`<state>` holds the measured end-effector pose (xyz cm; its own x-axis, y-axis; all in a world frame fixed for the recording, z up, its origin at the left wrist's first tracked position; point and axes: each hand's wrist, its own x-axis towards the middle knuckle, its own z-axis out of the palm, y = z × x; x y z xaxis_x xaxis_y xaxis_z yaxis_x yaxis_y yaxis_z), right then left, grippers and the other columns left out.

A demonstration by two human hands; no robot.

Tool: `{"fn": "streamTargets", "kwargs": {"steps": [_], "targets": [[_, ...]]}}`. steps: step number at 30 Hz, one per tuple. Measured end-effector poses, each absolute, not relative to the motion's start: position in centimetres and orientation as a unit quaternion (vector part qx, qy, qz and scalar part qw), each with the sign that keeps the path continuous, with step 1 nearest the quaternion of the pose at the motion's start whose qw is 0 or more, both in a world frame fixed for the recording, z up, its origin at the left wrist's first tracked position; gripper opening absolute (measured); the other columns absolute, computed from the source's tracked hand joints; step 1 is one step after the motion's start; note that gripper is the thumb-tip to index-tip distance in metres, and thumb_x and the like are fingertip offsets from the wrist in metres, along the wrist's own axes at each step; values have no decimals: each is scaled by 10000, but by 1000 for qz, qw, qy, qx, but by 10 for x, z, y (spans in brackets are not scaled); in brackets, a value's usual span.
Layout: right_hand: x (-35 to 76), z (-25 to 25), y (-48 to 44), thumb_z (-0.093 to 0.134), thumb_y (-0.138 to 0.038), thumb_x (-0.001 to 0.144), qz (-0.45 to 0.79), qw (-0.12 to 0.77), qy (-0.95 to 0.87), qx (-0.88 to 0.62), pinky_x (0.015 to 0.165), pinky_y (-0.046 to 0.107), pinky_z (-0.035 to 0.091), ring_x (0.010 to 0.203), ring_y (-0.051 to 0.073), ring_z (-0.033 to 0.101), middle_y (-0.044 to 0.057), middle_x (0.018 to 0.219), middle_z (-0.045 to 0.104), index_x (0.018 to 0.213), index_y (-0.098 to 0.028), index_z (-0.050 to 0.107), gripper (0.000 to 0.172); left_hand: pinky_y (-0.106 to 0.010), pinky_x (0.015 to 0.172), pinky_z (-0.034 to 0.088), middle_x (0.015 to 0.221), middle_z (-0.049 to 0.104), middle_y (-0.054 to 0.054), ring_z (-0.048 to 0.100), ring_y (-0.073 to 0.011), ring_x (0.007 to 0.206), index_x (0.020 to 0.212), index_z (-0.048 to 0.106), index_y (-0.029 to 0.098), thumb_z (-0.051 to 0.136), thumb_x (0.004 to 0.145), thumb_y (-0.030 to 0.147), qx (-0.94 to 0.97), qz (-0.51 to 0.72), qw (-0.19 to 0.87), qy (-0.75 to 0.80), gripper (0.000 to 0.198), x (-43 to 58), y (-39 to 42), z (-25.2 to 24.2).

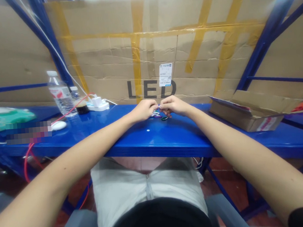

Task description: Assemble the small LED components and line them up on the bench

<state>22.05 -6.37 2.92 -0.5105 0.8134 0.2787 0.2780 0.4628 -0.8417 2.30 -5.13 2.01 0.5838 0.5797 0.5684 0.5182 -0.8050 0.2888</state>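
Observation:
My left hand (146, 109) and my right hand (175, 105) meet at the far side of the blue table (148, 141), fingertips almost touching. The fingers of both are pinched together; whatever they hold is too small and blurred to name. Just below them lies a small pile of thin, shiny silvery and coloured pieces (155, 114). Beside the pile, under my right fingers, is a small dark green loop-shaped piece (165, 118). A small white dot (148, 130) shows on the table nearer to me.
At the right stands an open cardboard box (246, 114). On the left are a water bottle (61, 96), a small bottle of dark liquid (81, 106), a white power strip (98, 105), red cables and a green packet (10, 119). Large taped cardboard (110, 60) backs the table.

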Motion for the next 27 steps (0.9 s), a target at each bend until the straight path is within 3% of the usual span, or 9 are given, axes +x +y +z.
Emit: {"fn": "streamTargets", "kwargs": {"steps": [11, 17, 21, 24, 27], "targets": [[216, 26, -59, 722, -291, 747, 464, 377, -721, -350, 362, 241, 330, 369, 104, 448, -23, 447, 500, 646, -153, 595, 214, -303, 797, 436, 873, 715, -72, 612, -186, 833, 867, 671, 155, 483, 919, 220, 879, 364, 27, 306, 206, 24, -48, 16], [226, 40, -56, 680, -431, 868, 328, 353, -766, -425, 472, 268, 452, 481, 129, 545, 44, 575, 605, 702, -138, 629, 340, -309, 747, 440, 823, 682, -53, 583, -184, 784, 826, 614, 166, 469, 929, 257, 837, 412, 92, 348, 199, 28, -41, 15], [240, 41, -49, 739, -185, 762, 193, 221, -826, -482, 532, 260, 458, 554, 129, 572, 39, 685, 678, 779, -145, 691, 65, -308, 722, 430, 774, 653, -40, 553, -169, 722, 816, 577, 175, 473, 923, 223, 819, 404, 123, 387, 156, 23, -36, 15], [245, 36, -46, 741, -101, 672, 174, 103, -848, -490, 546, 247, 448, 589, 133, 589, 14, 752, 708, 859, -179, 722, 203, -308, 726, 425, 805, 644, -40, 554, -173, 747, 871, 588, 173, 511, 901, 218, 817, 393, 127, 403, 94, 19, -34, 14], [243, 31, -44, 729, -135, 679, 167, 69, -854, -488, 552, 241, 434, 608, 135, 587, 5, 758, 704, 828, -191, 717, 160, -318, 779, 440, 911, 668, -58, 581, -182, 825, 926, 605, 163, 536, 877, 220, 827, 386, 146, 382, 102, 18, -33, 13]]}}
